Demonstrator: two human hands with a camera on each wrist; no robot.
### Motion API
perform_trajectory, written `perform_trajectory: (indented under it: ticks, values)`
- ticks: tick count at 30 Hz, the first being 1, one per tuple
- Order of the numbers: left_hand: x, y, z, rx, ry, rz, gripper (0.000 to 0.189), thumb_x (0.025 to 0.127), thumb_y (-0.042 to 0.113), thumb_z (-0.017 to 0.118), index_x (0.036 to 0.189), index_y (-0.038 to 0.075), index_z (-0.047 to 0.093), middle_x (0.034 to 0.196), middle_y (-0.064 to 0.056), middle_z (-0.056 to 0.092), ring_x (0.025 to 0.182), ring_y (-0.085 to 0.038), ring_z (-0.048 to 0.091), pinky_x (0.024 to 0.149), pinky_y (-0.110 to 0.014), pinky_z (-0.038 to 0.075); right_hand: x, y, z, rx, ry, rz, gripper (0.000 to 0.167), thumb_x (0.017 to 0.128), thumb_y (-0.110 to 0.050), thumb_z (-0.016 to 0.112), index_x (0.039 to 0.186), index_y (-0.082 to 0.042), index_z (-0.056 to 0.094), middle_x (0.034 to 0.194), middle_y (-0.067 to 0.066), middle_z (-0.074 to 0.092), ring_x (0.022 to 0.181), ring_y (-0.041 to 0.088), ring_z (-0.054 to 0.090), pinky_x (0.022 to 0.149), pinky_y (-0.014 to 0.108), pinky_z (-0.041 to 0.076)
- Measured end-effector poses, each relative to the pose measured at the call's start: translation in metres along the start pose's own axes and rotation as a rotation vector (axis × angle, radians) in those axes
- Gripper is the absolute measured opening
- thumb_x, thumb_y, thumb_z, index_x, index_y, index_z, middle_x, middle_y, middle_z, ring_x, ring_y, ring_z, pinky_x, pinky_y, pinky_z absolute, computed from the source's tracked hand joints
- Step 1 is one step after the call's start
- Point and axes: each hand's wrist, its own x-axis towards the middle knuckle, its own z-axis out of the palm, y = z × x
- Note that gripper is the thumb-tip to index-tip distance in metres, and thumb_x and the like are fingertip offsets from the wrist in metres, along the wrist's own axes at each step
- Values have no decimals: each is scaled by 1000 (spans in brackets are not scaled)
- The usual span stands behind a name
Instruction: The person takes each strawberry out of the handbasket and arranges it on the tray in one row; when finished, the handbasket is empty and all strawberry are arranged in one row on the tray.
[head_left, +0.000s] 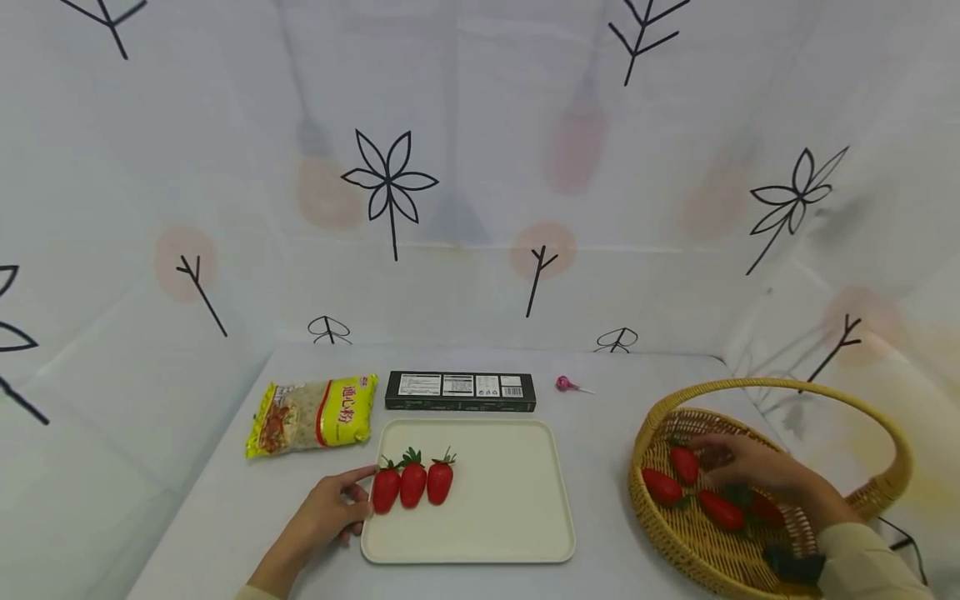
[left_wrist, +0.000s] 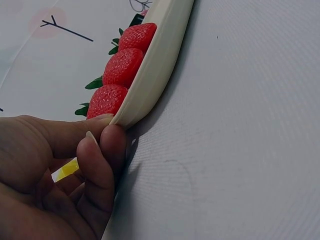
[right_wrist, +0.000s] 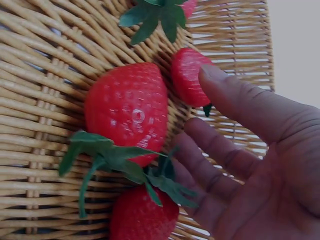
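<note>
In the head view my left hand (head_left: 324,510) is at the left edge of a cream tray (head_left: 506,500). The left wrist view shows its thumb and a finger pinching the tray rim (left_wrist: 157,87). Three red strawberries with green leaves stand in a row on the tray: left (head_left: 386,490), middle (head_left: 412,485) and right (head_left: 440,482). My right hand (head_left: 753,465) reaches into a wicker basket (head_left: 647,518) holding several strawberries. In the right wrist view its thumb overlaps one strawberry (right_wrist: 189,77), fingers loosely extended; a larger strawberry (right_wrist: 127,107) lies beside them.
Behind the tray lie a yellow pasta packet (head_left: 311,414), a dark flat box (head_left: 461,392) and a pink lollipop (head_left: 564,383). The basket's tall handle (head_left: 780,383) arches over the right hand's side. Patterned white cloth (head_left: 465,292) walls the table.
</note>
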Motion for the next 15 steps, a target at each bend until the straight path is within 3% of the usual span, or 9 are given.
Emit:
perform_trajectory:
  ticks: [4, 9, 15]
  values:
    - [0, -1, 0, -2, -1, 1, 62, 86, -1, 73, 145, 7, 57, 93, -8, 60, 62, -19, 60, 51, -30, 51, 3, -1, 3, -35, 20, 29, 62, 98, -11, 65, 144, 19, 36, 128, 31, 59, 110, 27, 63, 82, 31, 57]
    - [0, -1, 0, 0, -5, 8, 62, 86, 0, 73, 145, 6, 56, 93, -8, 60, 62, -19, 60, 52, -30, 51, 11, 2, 5, -158, 111, 85, 60, 100, -23, 65, 143, 13, 45, 125, 25, 63, 108, 28, 64, 80, 29, 56]
    - [1, 0, 1, 4, -2, -1, 61, 86, 1, 73, 144, 7, 57, 93, -8, 60, 62, -19, 60, 52, -30, 52, 24, 9, 10, -197, 151, 19, 50, 98, -20, 68, 135, 11, 54, 117, 19, 66, 99, 16, 65, 76, 28, 56]
